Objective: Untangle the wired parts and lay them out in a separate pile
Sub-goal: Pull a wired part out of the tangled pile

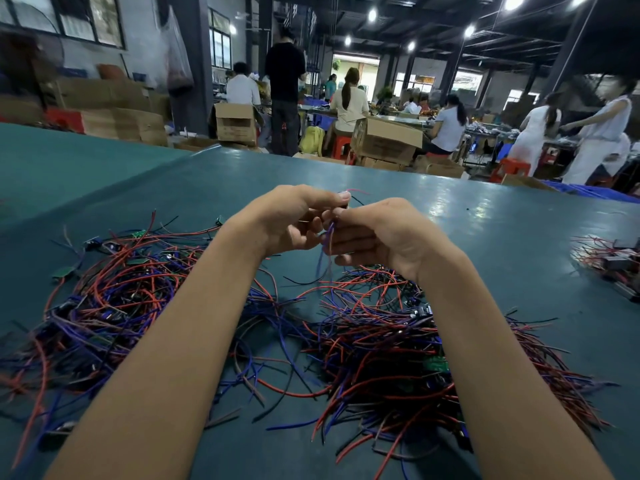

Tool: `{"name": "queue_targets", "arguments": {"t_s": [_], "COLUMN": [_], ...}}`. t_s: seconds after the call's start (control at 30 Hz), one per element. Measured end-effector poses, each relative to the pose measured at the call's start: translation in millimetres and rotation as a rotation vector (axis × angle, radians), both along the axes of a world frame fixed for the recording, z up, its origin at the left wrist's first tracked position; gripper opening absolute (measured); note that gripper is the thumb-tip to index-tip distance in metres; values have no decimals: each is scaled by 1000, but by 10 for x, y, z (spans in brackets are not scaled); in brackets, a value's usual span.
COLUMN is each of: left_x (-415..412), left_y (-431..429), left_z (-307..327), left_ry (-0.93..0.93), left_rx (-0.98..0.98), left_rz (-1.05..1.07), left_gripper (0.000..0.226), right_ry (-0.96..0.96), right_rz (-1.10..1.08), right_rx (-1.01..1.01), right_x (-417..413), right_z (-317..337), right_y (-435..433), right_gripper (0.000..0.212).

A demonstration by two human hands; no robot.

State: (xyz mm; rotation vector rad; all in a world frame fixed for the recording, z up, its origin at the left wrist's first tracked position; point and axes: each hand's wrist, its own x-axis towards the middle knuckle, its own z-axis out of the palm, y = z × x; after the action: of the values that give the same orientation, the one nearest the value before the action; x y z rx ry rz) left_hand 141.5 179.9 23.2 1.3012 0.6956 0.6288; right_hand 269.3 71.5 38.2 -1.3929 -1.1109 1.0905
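Both my hands are raised together above the green table [467, 216]. My left hand [294, 220] and my right hand [377, 233] pinch one small wired part [341, 207] between their fingertips. Its blue wires [323, 258] hang down between my palms, and thin pink and black ends stick out above my fingers. Under my left forearm sprawls a large tangle of red, blue and black wires [114, 299] with small green boards in it. A second heap of wires [391, 351] lies under my right forearm. The part's body is mostly hidden by my fingers.
Another small pile of wired parts [609, 261] sits at the table's right edge. Beyond the far table edge stand cardboard boxes [388, 138], red stools and several people at other benches.
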Motion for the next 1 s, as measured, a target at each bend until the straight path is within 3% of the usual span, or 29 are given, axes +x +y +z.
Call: {"name": "queue_targets", "arguments": {"t_s": [0.17, 0.5, 0.63, 0.73, 0.8, 0.87, 1.0], "left_x": [12, -82, -11, 23, -24, -105, -200], "left_y": [-5, 163, 149, 137, 133, 124, 84], "left_z": [-70, -204, -216, -214, -225, -208, -125], "left_ry": [-28, -93, -98, -68, -9, 24, -37], "left_rx": [29, -58, -30, 12, 22, -1, 39], "left_rz": [75, 325, 387, 434, 360, 178, -91], "left_gripper": [22, 41, 38, 24, 22, 22, 15], "right_ry": [-76, -443, -471, -513, -555, -567, -420], "right_rz": [-24, 318, 330, 461, 558, 494, -30], "right_rx": [-10, -60, -103, -204, -266, -246, -83], "right_x": [0, -18, -7, 31, 66, 97, 176], "right_z": [-42, 7, 42, 114, 167, 210, 197], "right_y": [16, -79, -117, -209, -280, -312, -200], "right_gripper": [19, 16, 16, 15, 15, 16, 24]}}
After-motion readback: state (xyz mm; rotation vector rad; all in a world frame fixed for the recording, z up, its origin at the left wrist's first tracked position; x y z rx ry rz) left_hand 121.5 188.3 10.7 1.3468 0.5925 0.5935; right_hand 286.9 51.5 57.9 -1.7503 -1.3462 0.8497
